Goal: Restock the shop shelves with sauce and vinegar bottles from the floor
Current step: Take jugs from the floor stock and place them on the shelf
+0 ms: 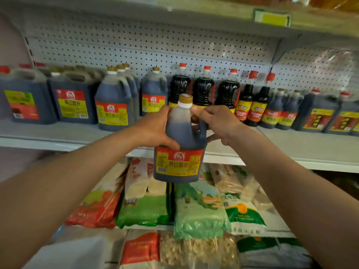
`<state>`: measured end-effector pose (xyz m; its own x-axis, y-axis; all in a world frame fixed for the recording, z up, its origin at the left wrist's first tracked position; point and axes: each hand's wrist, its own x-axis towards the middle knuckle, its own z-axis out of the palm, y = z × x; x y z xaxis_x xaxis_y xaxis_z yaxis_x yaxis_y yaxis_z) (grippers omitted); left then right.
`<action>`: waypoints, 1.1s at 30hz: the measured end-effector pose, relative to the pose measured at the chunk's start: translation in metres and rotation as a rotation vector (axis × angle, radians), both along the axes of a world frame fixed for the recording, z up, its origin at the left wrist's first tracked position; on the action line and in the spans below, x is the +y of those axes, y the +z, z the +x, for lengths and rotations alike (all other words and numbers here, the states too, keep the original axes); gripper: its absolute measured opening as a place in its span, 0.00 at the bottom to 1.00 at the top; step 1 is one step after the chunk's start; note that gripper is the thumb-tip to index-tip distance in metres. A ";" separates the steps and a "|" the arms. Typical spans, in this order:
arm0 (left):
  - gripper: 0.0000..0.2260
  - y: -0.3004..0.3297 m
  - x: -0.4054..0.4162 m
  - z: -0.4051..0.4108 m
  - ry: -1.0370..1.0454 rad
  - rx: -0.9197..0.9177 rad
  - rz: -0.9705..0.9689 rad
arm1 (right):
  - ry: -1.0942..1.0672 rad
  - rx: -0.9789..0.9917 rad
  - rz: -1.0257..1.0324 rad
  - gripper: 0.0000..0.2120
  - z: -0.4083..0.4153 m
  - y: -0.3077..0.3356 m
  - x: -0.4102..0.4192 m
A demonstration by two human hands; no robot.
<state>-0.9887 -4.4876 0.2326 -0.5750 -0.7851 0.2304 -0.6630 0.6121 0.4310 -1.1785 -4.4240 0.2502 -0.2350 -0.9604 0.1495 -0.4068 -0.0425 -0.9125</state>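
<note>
I hold a dark soy sauce jug [179,152] with a gold cap and a red and yellow label upright in the air, just in front of the white shelf [318,150]. My left hand [155,129] grips its left shoulder. My right hand [217,123] holds the handle side on its right. Behind it the shelf carries matching jugs [112,111] to the left and tall red-capped sauce bottles [204,90] at the back centre. The shelf surface straight behind the held jug is bare.
Large square jugs [71,101] stand at the far left, smaller bottles [254,105] and more jugs [318,115] to the right. Bags of rice and grain [198,210] fill the lower shelves. Another shelf [213,12] hangs overhead with a yellow price tag [272,18].
</note>
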 end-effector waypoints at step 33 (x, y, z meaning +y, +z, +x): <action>0.51 0.013 -0.287 -0.001 0.082 0.037 0.076 | 0.033 0.476 -0.021 0.42 -0.007 -0.038 -0.283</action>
